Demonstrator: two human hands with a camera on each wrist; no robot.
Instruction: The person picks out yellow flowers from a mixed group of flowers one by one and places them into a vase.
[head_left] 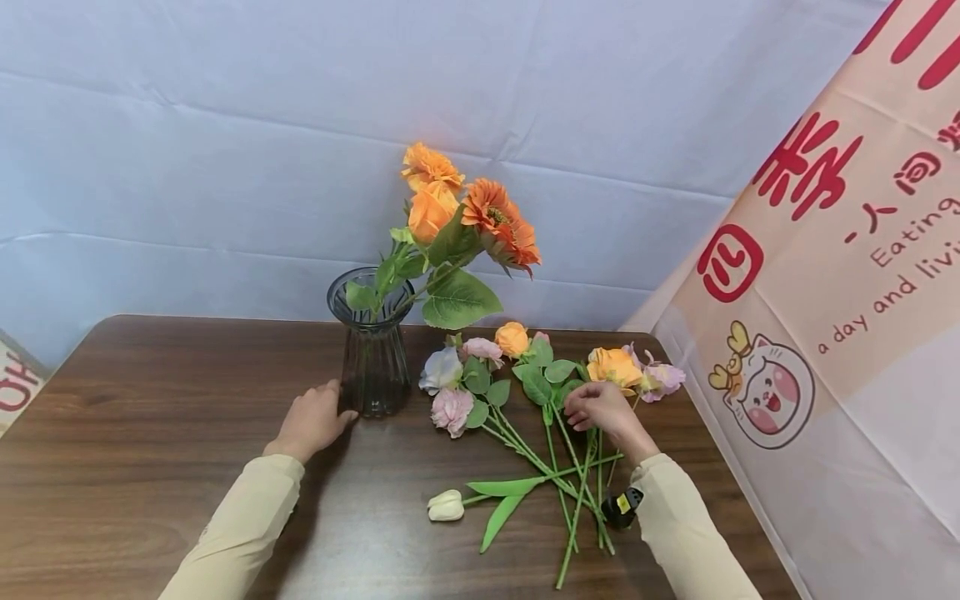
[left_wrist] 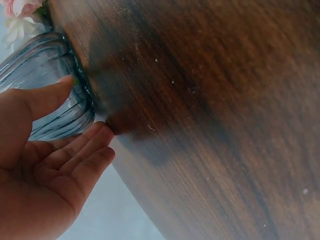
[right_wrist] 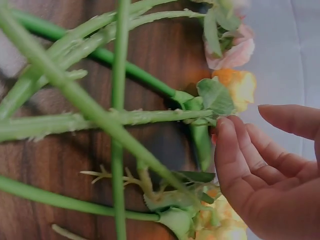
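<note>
Pale cloth (head_left: 225, 167) behind, printed banner (head_left: 787, 287) to the right, dark wood table (head_left: 172, 433) below. On it, vase (head_left: 377, 375) upright toward the back, with orange blooms (head_left: 432, 212) leaning right out of the mouth. To the right of that, loose flowers (head_left: 536, 387) in a crossed pile: heads mostly toward the back, ends toward the near side, apart from one white tulip (head_left: 446, 506) lying nearly crosswise, head to the left. Left hand (head_left: 313, 421) low beside the vase, on its left, thumb in front of the base and fingers at the side, gap wide and relaxed; cannot tell how firmly pressed, if at all. Right hand (head_left: 606, 412) over the upper pile, much nearer to it than the left: thumb well away from the fingers, grip wide, holding nothing. In the right wrist view, fingertips touching or just beside one stem (right_wrist: 150, 117) beneath a leaf (right_wrist: 216, 97); contact too close to call. Key relation, by judgement: stem's long axis running from the fingertips back toward the near side, with others lying across it, and vase mouth off to the left and higher.
</note>
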